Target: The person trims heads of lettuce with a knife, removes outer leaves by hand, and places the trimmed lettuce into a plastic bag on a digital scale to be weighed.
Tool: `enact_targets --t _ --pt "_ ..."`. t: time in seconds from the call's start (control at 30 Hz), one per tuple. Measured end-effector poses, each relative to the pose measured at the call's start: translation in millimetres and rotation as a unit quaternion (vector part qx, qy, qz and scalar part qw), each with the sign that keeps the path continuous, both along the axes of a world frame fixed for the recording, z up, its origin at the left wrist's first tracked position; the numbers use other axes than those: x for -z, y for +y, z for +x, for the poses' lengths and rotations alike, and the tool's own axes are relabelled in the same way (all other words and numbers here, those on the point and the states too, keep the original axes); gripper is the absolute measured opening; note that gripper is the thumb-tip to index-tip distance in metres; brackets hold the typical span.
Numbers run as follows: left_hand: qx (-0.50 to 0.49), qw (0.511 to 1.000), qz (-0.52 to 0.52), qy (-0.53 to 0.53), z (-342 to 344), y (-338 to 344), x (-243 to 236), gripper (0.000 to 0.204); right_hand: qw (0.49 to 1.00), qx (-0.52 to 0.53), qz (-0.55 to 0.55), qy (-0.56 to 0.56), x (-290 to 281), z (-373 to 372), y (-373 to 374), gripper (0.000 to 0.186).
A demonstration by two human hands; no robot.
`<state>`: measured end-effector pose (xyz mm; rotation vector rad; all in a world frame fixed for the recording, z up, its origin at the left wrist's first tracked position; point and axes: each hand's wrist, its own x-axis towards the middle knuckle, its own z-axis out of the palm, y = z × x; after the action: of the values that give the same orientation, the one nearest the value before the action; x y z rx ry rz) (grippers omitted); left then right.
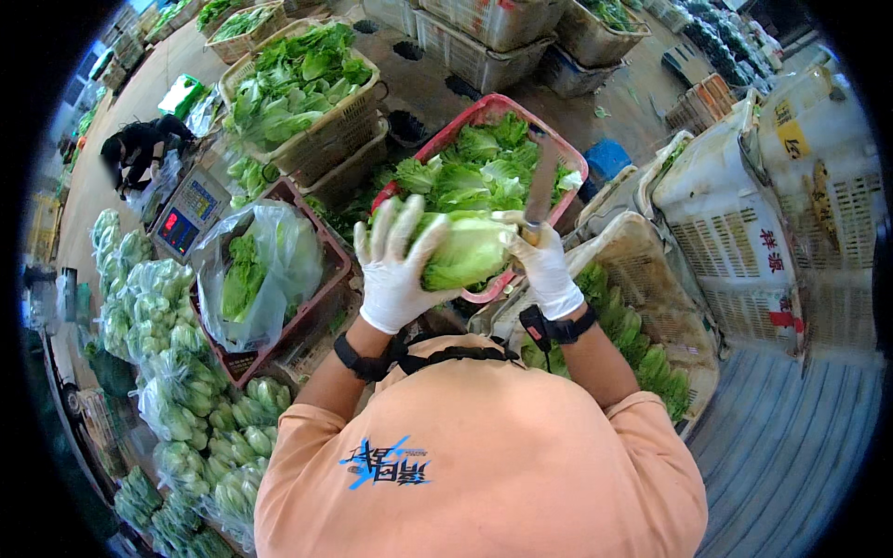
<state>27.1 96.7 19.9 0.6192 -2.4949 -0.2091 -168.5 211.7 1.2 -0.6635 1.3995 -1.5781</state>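
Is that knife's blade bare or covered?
Bare: the knife shows its blade above the gloved right hand, with no sheath visible over it.

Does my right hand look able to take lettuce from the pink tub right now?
Probably not as it stands: the right hand grips a knife, though the tub sits open just ahead, its lettuce uncovered.

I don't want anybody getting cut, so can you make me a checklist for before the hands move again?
1. Left hand holding the lettuce: ok.
2. Right hand gripping the knife: ok.
3. Knife tip pointing away from the body: ok.
4. White gloves on both hands: ok.
5. Right hand clear of the lettuce: not ok, it's against one end.
6. Sharp edge turned away from left hand: cannot tell.
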Motion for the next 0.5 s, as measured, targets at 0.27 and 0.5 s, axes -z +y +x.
enact_targets --t 0.27,0.5 --pt "0.158 0.492 0.770 0.375 22.4 26.7 87.1 0.090 0.990 0.088 -0.090 -0.070 1.2 -9.2 52.0 0.026" --pt "-0.008 0.396 0.806 0.440 14.3 48.7 93.9 0.039 0.891 -0.006 -0.025 0.454 -5.2 -21.9 60.0 0.023"
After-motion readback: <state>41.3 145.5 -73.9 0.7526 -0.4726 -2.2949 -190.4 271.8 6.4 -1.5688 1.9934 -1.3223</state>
